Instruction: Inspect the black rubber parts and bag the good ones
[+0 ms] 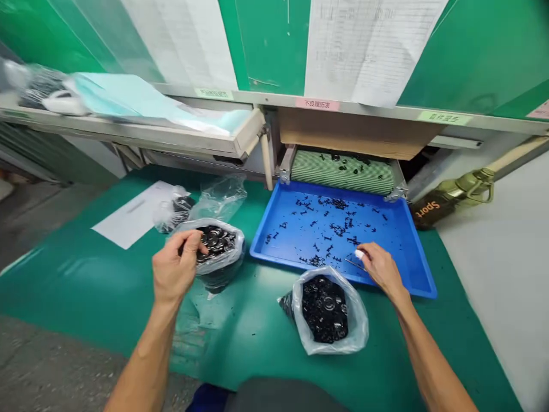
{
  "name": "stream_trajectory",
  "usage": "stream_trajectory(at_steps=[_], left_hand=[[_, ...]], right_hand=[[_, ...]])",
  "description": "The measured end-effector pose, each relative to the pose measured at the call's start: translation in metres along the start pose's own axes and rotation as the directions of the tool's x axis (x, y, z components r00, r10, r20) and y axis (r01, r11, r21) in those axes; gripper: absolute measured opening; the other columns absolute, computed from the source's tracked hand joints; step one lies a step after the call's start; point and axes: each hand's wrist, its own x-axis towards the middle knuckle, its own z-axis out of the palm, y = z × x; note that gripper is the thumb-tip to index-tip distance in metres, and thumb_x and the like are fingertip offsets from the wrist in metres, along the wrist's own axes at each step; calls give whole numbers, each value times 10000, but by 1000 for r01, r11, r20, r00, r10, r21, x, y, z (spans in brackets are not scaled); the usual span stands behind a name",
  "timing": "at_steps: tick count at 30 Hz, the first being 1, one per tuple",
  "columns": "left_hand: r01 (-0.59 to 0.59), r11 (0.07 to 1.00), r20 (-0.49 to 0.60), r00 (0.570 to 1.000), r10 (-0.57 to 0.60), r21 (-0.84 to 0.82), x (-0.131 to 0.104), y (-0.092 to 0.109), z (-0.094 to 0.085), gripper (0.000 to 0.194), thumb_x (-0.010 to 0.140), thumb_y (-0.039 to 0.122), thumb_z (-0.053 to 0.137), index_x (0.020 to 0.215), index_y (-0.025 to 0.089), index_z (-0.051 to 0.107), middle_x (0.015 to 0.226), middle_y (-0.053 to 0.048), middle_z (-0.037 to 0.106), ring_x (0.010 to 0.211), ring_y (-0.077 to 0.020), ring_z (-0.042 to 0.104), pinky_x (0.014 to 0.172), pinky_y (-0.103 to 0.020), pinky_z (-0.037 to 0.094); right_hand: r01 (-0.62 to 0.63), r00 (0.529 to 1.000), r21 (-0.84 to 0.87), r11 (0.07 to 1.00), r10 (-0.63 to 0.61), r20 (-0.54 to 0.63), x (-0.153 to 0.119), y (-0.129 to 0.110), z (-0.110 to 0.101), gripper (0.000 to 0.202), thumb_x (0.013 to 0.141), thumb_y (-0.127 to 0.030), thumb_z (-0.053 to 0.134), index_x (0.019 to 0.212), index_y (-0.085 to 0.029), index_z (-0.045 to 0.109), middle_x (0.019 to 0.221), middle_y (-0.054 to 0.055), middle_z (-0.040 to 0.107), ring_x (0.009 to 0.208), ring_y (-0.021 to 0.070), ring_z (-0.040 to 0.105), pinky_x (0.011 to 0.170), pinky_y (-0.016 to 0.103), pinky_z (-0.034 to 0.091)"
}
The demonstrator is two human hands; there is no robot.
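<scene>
My left hand [176,268] is over the left edge of an open clear plastic bag [239,243] full of shiny black ring-like parts [218,240]. Its fingers are curled together, and whatever they pinch is too small to make out. Above the front right of a blue tray [418,269], my right hand [381,268] is closed on thin metal tweezers [354,264] that point left. Something white covers one of its fingertips. Small black scraps [338,229] lie scattered across the tray. Nearer to me, a second open bag [358,320] holds black round parts [328,309].
A green ribbed conveyor belt [343,170] ends at the tray's back edge, with black pieces on it. On the right stands a tilted dark bottle [450,197]. A paper sheet [132,214] and a knotted bag [175,209] lie back left, below a shelf [231,143].
</scene>
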Motion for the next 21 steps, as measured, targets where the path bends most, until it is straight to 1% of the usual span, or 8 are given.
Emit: stream_trajectory(at_steps=[2,4,10,14,16,18,19,21], left_hand=[[-149,982,128,983,134,114,9,-11,9,339,864,433,439,835,162,641,707,-10,637,701,-165,593,704,-294,460],[-237,954,279,943,180,185,16,-21,18,348,860,431,417,853,179,656,820,-40,673,766,-200,609,743,-313,459],[-280,939,494,856,152,197,24,-38,29,424,867,441,361,1072,198,641,1161,-76,651,1144,-280,520,973,-407,376],[-204,979,369,910,189,3,15,-31,8,465,890,410,283,1151,165,580,1221,-91,610,1182,-251,489,1014,-423,340],[-94,989,154,982,111,-114,-4,-15,-1,438,897,389,283,1122,161,582,1092,-95,657,1059,-235,560,951,-395,395],[0,965,172,984,47,-263,-34,12,0,402,892,390,319,1097,182,595,862,-64,682,812,-209,613,787,-337,463],[30,937,310,947,85,-347,-52,29,5,389,876,406,363,1096,193,603,791,-50,675,696,-197,605,696,-312,468],[88,905,619,757,211,-416,-87,62,20,384,829,413,485,1139,221,603,753,-36,681,655,-206,606,666,-304,452]], right_hand=[[177,984,166,970,-174,-34,-22,-24,-13,252,900,-226,381,1038,-217,592,986,47,619,864,164,573,742,262,421],[391,879,269,880,-444,176,-44,-50,-16,270,880,-181,404,1060,-259,590,976,20,619,848,151,574,736,252,429],[359,897,17,933,-350,269,-66,-76,15,278,757,-38,387,856,-212,580,848,54,581,694,169,535,562,260,396],[382,894,165,909,-409,184,-70,-60,16,192,850,-164,385,798,-246,550,792,32,579,646,162,542,569,260,436],[336,914,312,889,-388,122,-69,-59,13,134,873,-265,433,854,-273,565,838,33,611,683,168,575,593,256,473],[301,936,442,845,-351,35,-66,-72,10,130,869,-330,467,911,-293,584,890,38,638,711,175,601,601,254,496],[290,941,503,814,-339,6,-65,-83,9,140,866,-348,475,925,-297,592,903,38,647,715,176,609,605,257,504],[260,945,624,737,-326,-9,-64,-109,6,153,859,-360,482,928,-295,602,880,32,658,700,175,619,604,261,513]])
